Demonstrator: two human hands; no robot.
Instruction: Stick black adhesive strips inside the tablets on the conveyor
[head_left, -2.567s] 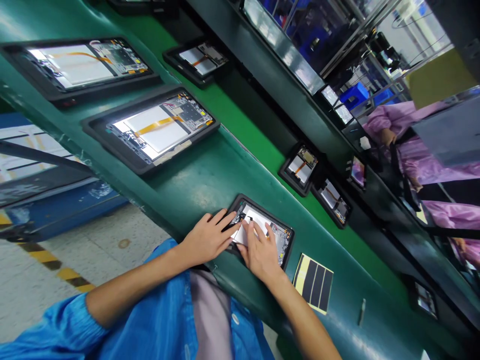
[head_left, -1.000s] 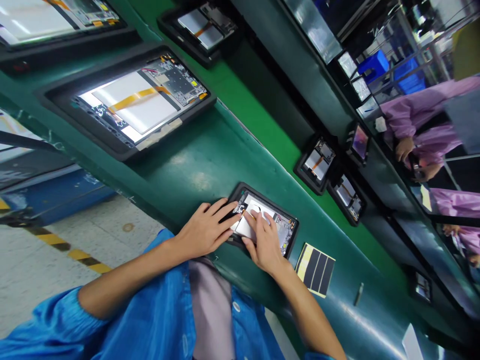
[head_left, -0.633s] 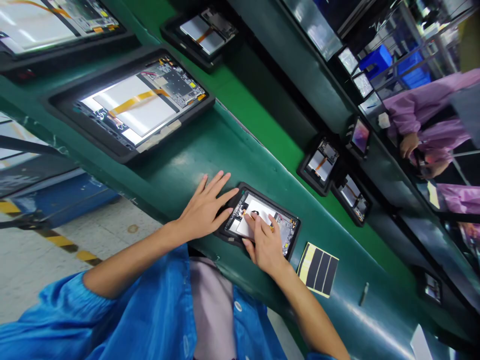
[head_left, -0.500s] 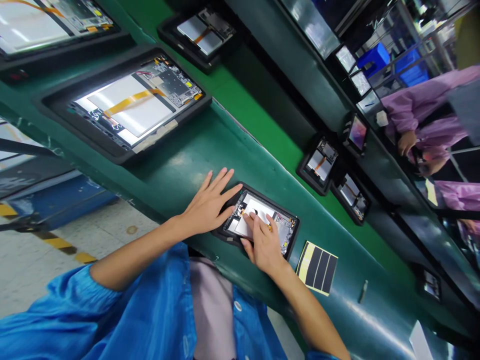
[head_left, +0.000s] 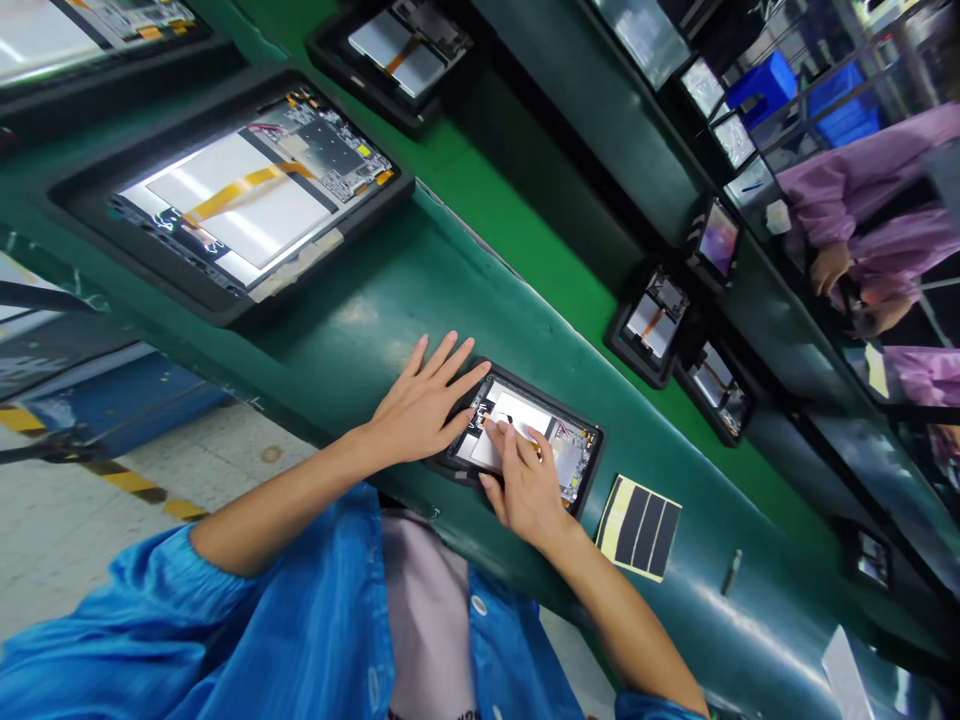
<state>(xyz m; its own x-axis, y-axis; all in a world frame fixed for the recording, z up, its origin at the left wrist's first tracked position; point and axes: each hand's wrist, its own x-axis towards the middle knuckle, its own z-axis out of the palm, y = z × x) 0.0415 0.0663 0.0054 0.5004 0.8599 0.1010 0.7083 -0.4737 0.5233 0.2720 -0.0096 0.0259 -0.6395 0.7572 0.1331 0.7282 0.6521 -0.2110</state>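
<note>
An open-backed tablet (head_left: 517,400) lies in a black tray on the green bench in front of me, with its white battery, a ribbon cable and circuit board showing. My left hand (head_left: 424,405) rests flat across the tray's left end, fingers spread. Over the battery is my right hand (head_left: 529,490), its index finger stretched onto the tablet near the cable's left end and the thumb apart by the near edge. A small black mark or piece shows by the right fingertips; its kind is unclear. Right of the tablet lies a yellow sheet of black adhesive strips (head_left: 639,527).
A larger-looking opened tablet (head_left: 240,200) sits in its tray at left. Beyond the bench edge, a green conveyor belt (head_left: 517,220) carries several trayed tablets. A thin pen-like tool (head_left: 732,572) lies to the right. Across the line, a person in pink sleeves (head_left: 862,220) works.
The view has shifted slightly, so the surroundings sit a little differently. Both hands stay on the tablet in nearly the same pose, with the right fingers only slightly moved.
</note>
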